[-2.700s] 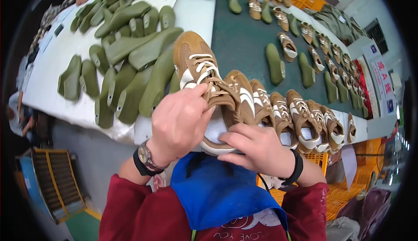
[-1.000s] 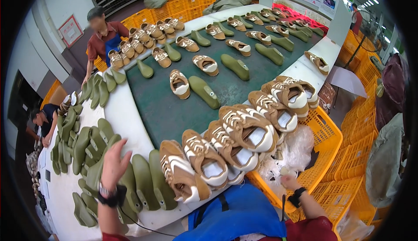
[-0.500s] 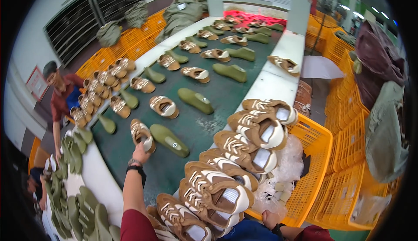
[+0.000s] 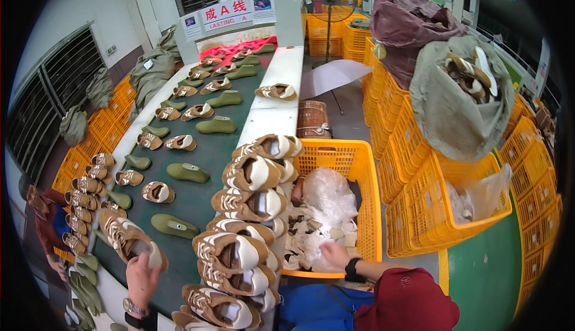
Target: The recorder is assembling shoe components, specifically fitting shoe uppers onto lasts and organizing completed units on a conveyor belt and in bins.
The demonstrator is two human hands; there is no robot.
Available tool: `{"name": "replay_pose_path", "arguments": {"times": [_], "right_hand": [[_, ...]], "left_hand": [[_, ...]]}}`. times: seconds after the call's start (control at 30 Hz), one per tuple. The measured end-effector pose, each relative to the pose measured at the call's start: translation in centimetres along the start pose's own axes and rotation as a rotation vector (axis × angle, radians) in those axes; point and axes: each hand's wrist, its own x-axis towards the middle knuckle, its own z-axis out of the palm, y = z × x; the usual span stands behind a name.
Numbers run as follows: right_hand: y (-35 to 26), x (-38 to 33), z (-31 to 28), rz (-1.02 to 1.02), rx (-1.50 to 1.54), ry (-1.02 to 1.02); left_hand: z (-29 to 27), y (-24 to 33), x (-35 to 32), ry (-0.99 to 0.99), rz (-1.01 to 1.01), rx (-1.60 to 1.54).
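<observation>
Factory hall with a long dark-green conveyor belt running away from the viewer, flanked by stacked yellow crates. Compared with half a second earlier, the view has swung right: the yellow basket beside the belt now sits centrally, and the left hand, then reaching out over the belt, is now closed on a brown-and-cream shoe at the belt's near left edge, fingers wrapped around its heel end. A red-and-white rectangular sign stands over the far end of the belt. A grey sack of shoe parts rests on the crates at right. The right hand is inside the basket, fingers spread loosely on crumpled white paper stuffing; whether it grips any cannot be told. A row of finished shoes lines the belt's right rim.
</observation>
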Motion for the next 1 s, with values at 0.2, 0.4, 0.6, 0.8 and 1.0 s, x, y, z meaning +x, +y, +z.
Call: {"name": "replay_pose_path", "arguments": {"times": [0.2,0.4,0.6,0.8,1.0], "right_hand": [[-22.6,3.0,-13.2,-0.606,0.499,-0.034],[-31.8,-2.1,-10.9,-1.129,0.194,-0.064],[-32.8,-3.3,-8.8,-1.229,0.421,-0.169],[-35.3,-5.9,-6.8,-1.282,0.463,-0.108],[-35.7,-6.6,-5.3,-1.315,0.591,-0.117]], "left_hand": [[-4.8,16.5,-4.5,-0.12,0.633,0.05],[-6.9,23.8,-9.4,-0.145,0.823,0.203],[-7.9,22.5,-13.1,-0.037,0.532,-0.006],[-10.5,22.1,-14.5,0.342,0.231,-0.077],[-9.6,20.4,-14.2,0.356,0.159,0.185]]}}
